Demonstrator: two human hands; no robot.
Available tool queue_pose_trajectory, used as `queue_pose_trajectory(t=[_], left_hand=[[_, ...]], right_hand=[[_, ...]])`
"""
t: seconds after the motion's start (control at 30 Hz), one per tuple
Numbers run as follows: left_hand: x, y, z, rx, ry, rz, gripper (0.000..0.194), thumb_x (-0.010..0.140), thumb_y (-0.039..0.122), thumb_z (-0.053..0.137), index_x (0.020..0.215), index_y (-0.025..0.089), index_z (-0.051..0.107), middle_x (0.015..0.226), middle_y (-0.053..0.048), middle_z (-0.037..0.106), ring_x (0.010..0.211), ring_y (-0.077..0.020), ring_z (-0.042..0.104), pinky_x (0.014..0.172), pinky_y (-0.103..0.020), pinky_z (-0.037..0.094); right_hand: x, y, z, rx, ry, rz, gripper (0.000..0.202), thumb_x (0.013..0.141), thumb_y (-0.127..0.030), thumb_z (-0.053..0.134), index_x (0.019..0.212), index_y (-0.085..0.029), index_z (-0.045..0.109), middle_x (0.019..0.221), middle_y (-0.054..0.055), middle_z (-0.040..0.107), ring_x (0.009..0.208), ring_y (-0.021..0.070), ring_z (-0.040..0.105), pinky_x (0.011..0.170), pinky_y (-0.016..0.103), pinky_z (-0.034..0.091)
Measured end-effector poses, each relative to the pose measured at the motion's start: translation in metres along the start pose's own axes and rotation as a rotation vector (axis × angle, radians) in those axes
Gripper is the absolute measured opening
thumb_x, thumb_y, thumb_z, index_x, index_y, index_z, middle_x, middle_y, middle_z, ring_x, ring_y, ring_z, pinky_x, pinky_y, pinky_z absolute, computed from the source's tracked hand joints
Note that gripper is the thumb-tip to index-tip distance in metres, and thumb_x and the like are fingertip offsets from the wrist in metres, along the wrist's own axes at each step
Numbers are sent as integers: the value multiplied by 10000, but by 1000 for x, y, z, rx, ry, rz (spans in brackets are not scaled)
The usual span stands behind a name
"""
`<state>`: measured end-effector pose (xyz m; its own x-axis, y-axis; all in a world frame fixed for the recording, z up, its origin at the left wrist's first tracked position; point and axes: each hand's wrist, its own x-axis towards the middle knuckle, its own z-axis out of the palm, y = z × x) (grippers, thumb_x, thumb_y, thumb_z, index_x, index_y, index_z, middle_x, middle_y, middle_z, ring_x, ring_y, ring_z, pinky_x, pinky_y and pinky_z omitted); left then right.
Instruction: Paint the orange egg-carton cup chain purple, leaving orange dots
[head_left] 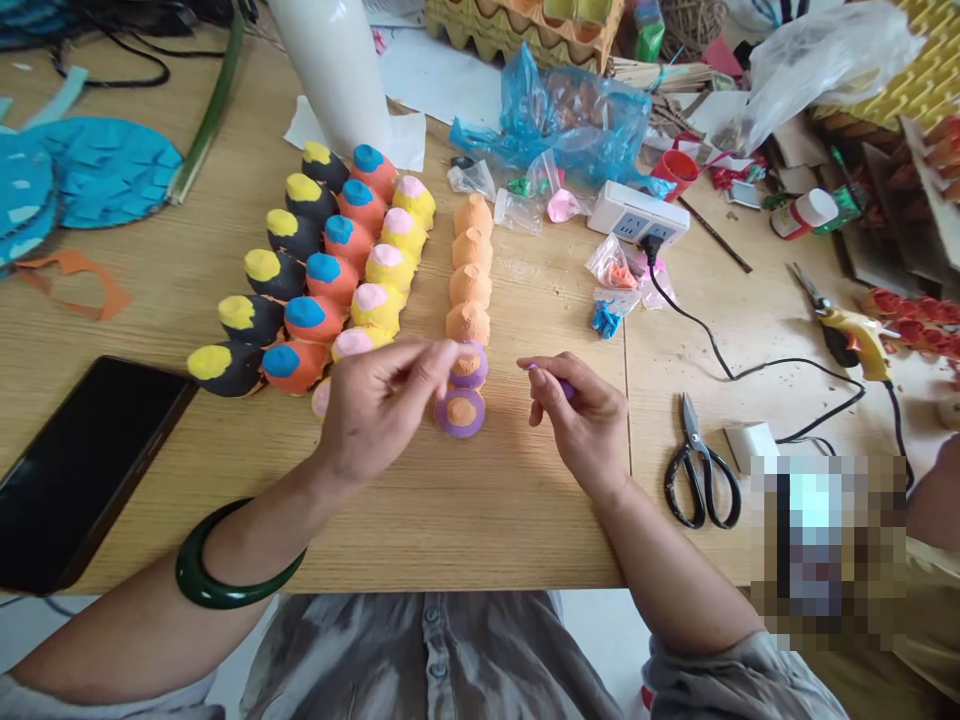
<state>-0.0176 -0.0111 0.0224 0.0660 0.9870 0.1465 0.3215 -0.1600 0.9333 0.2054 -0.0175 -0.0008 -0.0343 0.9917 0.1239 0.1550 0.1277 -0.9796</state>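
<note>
A single row of orange egg-carton cups (pixel 470 285) lies in front of me. The two cups nearest me carry purple rings of what looks like modelling clay (pixel 460 412) around their orange tips. My left hand (pixel 382 405) is over the near end of this row, thumb and fingertips pinched beside the second purple-ringed cup. Whether anything is in that pinch is hidden. To the right of the row, my right hand (pixel 581 410) is closed on a small lump of purple clay (pixel 564 389). Left of the row stand painted cups in black and yellow (pixel 272 272), orange and blue (pixel 331 282), and yellow and pink (pixel 386 265).
A black phone (pixel 86 475) lies at left. Scissors (pixel 701 470), a power strip (pixel 637 214) with a trailing cord, and a yellow glue gun (pixel 862 335) are at right. Bagged clay (pixel 606 318) and a blue plastic bag (pixel 555 115) lie farther back. Another person sits at right.
</note>
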Motion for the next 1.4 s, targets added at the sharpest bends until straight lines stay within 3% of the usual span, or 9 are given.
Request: queue_pose_trajectory(t=[0.1, 0.23, 0.33, 0.43, 0.63, 0.93, 1.07, 1.17, 1.4], left_hand=[[8, -20, -2, 192, 166, 77, 344, 1068, 485, 711, 1237, 219, 850, 1038, -65, 824, 861, -188, 740, 729, -303, 600], [8, -37, 3, 321, 64, 51, 603, 1019, 598, 756, 1472, 200, 753, 1304, -132, 811, 927, -221, 764, 741, -326, 633], [5, -39, 7, 335, -6, 54, 651, 1004, 587, 768, 1519, 191, 720, 1310, -145, 822, 1105, -298, 794, 911, -417, 670], [4, -38, 9, 326, -38, 13, 654, 967, 551, 809, 1507, 191, 726, 1253, -132, 847, 1124, -317, 805, 982, -467, 671], [8, -38, 9, 82, -40, -80, 715, 914, 520, 871, 1525, 190, 701, 1211, -123, 860, 1081, -283, 831, 920, -406, 717], [9, -34, 14, -280, -29, -177, 687, 964, 488, 850, 1551, 189, 657, 1378, -155, 813, 1195, -286, 826, 952, -381, 726], [9, -29, 16, -446, -81, -295, 578, 951, 431, 866, 1451, 177, 729, 1410, -145, 811, 1251, -289, 804, 974, -360, 708], [9, -23, 15, -527, -180, -367, 393, 1007, 384, 773, 1349, 191, 783, 1321, -114, 832, 1136, -250, 818, 877, -321, 703], [11, -19, 13, -554, -295, -327, 184, 1035, 322, 671, 1111, 243, 819, 1078, -48, 816, 1043, -236, 802, 781, -322, 681]], right_hand=[[7, 7, 3, 102, -89, 222, 482, 1004, -682, 780, 963, -210, 867, 727, -14, 603, 541, 111, 521, 487, 274, 463], [9, 15, 5, 53, -197, 243, 471, 1016, -659, 759, 981, -201, 865, 723, -4, 635, 556, 116, 506, 501, 273, 415], [8, 19, 5, -25, -217, 153, 359, 1019, -559, 769, 980, -217, 872, 749, 21, 682, 654, 158, 574, 554, 286, 432], [8, 21, 5, -46, -228, 122, 273, 1008, -475, 768, 960, -227, 872, 787, 34, 712, 734, 183, 623, 601, 296, 459], [8, 21, 7, -43, -192, 102, 199, 993, -408, 776, 985, -230, 864, 833, 38, 735, 751, 178, 619, 614, 294, 465], [2, 2, 2, 28, -98, 42, 500, 1070, -698, 687, 1058, -227, 854, 856, 28, 696, 610, 129, 561, 530, 293, 477], [2, -1, 1, 61, -53, 37, 461, 1034, -678, 765, 996, -230, 866, 832, 11, 692, 560, 102, 533, 507, 288, 448], [4, -2, 1, 98, -57, 98, 440, 987, -667, 830, 952, -230, 862, 826, 9, 706, 548, 98, 519, 498, 287, 440], [5, -5, 3, 117, -71, 148, 446, 931, -663, 885, 929, -223, 810, 748, -7, 672, 532, 99, 480, 476, 276, 407]])
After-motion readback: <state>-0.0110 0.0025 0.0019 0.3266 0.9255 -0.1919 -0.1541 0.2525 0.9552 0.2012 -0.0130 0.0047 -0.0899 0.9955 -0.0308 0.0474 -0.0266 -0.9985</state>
